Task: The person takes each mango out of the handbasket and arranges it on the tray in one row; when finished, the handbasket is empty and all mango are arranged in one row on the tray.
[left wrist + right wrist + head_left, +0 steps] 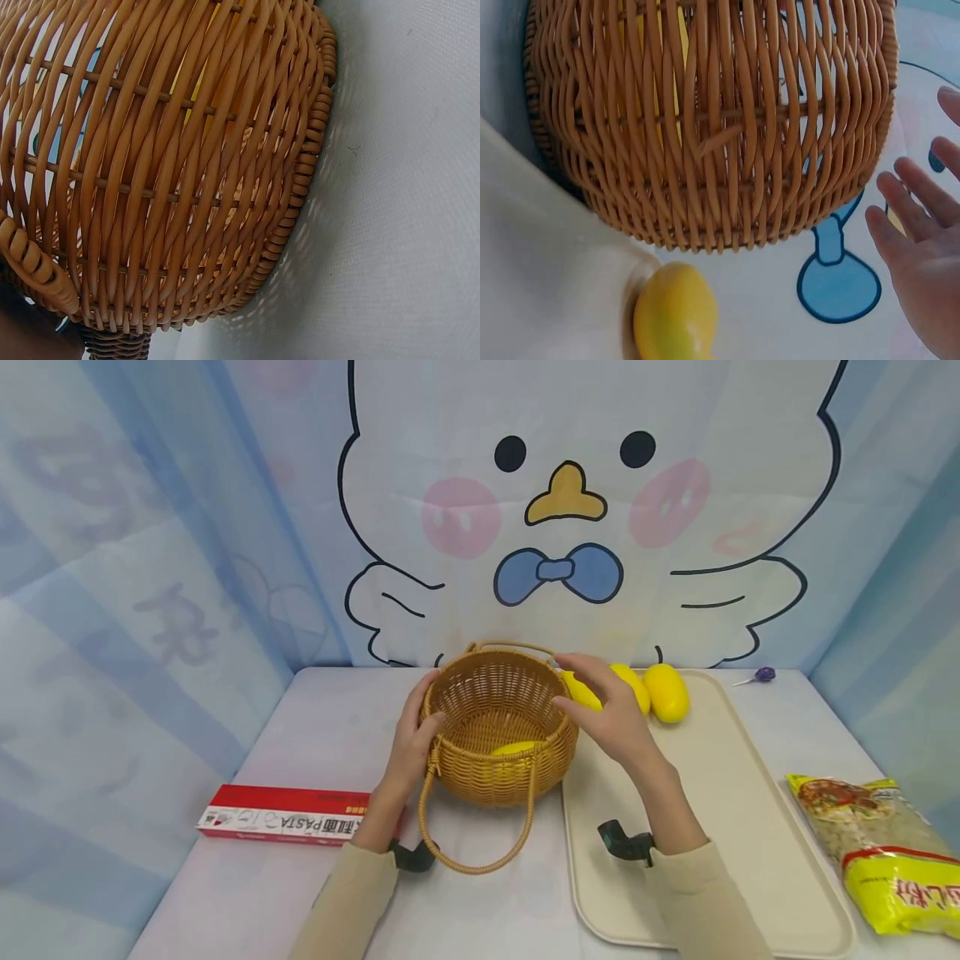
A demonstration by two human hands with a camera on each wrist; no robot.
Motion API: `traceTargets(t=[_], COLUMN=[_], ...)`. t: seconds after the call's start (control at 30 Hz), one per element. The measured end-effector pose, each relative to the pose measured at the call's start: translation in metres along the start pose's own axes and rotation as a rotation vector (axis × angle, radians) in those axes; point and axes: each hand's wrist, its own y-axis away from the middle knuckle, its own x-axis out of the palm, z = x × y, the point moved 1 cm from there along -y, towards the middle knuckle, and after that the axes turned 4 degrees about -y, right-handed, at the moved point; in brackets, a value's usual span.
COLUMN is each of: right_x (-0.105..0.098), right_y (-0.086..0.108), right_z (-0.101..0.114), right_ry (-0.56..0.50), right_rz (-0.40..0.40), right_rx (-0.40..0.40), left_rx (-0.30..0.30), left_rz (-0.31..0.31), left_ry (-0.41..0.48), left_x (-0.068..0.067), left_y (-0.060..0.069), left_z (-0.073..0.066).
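A round wicker basket (495, 781) stands upright, one handle folded down toward the front and another at its back rim. Inside it lies a yellow fruit (516, 748), mostly hidden by the front wall. My left hand (411, 747) grips the basket's left side, its thumb at the rim. At the right rim, my right hand (611, 714) is spread, thumb and fingers apart; the right wrist view shows its fingers off the weave. Behind that hand are several yellow fruits, like mangoes, one of them a plain yellow fruit (666, 693) at the tray's back edge.
A beige tray (705, 827) lies right of the basket. Left is a red and white pasta box (288, 814), partly behind my left forearm. On the far right lie a yellow food bag (885, 852) and a purple lollipop (764, 674). A printed curtain hangs behind the table.
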Motion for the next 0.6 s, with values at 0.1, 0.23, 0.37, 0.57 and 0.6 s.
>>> traceTargets(t=[0.1,0.23,0.37,0.57,0.6], right_x=[0.006,0.015,0.022,0.03,0.031], right_y=[0.0,-0.001,-0.004,-0.01,-0.011], right_z=[0.005,0.01,0.013,0.015,0.016], right_ry=[0.021,0.06,0.1,0.145,0.164], right_rz=[0.027,0.066,0.138,0.312,0.334], right_rx=[-0.025,-0.064,-0.076,-0.033,-0.027], left_rx=[-0.023,-0.052,-0.045,-0.037,-0.036], left_rz=[0.021,0.047,0.05,0.05,0.051], left_ry=[0.009,0.015,0.017,0.01,0.009], left_x=[-0.002,-0.007,-0.007,-0.007,-0.007], left_y=[0.003,0.009,0.009,0.008,0.008], left_z=[-0.017,-0.039,-0.038,-0.038,-0.039])
